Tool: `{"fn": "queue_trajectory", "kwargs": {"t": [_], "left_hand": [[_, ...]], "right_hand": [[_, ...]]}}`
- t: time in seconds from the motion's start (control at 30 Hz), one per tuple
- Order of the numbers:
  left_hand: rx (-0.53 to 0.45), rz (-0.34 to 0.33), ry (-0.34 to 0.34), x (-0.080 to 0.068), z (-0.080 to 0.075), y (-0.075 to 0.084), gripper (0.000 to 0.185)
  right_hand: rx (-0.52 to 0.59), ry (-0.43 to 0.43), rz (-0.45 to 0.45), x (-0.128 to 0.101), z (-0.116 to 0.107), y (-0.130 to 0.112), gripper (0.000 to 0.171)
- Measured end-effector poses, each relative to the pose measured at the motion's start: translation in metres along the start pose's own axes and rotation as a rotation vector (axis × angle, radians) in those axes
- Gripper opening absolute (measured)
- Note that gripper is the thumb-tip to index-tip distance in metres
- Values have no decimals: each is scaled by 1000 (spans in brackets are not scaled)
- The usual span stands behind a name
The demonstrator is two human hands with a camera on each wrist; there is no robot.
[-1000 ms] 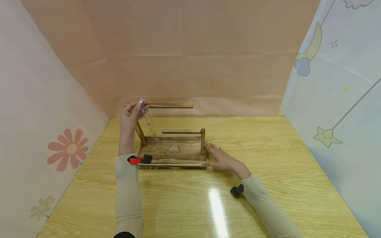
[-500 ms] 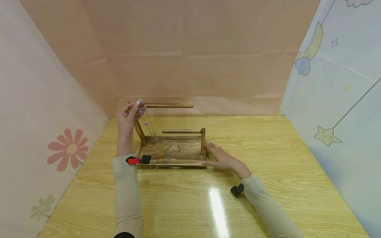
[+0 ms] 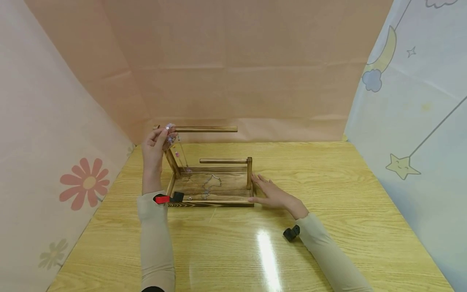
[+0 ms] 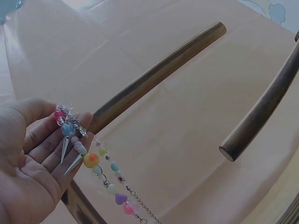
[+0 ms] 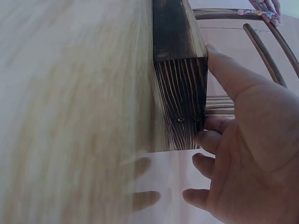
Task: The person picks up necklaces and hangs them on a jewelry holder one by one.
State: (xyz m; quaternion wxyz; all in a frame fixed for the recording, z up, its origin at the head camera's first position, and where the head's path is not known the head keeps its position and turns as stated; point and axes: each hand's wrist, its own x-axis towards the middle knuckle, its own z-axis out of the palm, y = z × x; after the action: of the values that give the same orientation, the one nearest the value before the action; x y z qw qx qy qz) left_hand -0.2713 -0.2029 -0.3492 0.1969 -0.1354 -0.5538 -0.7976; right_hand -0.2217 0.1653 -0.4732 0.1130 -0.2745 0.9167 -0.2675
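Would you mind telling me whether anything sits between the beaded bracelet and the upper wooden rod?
Nothing visible does: the left hand holds the beaded bracelet right beside the upper rod.

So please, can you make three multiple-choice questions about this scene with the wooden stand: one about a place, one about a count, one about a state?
1. Where does the silver chain lie?
A. on the tray of the wooden stand
B. on the table beside the stand
C. over the lower bar

2. How many horizontal bars does the stand have?
A. one
B. two
C. four

3. How is the beaded necklace held?
A. it lies flat on the tray
B. the left hand holds it up by the upper bar, its beads hanging down
C. the right hand holds it

Answers:
1 A, the head view shows the chain on the tray floor.
2 B, there is an upper bar and a lower bar.
3 B, the left wrist view shows the fingers holding the bead end; the right hand rests flat against the stand's side.
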Motion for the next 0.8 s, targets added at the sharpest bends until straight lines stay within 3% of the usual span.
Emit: {"fn": "queue_trajectory", "kwargs": {"t": [0.27,0.4,0.8], "left_hand": [[-4,-2,-36,-4,-2,-5,22],[14,-42,-31,-7,-3,-7,23],[15,-67,-32,-10,-7,-15,31]], "right_hand": [[18,-14,12,-1,-1,0,88],[14,-12,10,0,0,1,88],[11,-8,2,0,-1,0,87]]}}
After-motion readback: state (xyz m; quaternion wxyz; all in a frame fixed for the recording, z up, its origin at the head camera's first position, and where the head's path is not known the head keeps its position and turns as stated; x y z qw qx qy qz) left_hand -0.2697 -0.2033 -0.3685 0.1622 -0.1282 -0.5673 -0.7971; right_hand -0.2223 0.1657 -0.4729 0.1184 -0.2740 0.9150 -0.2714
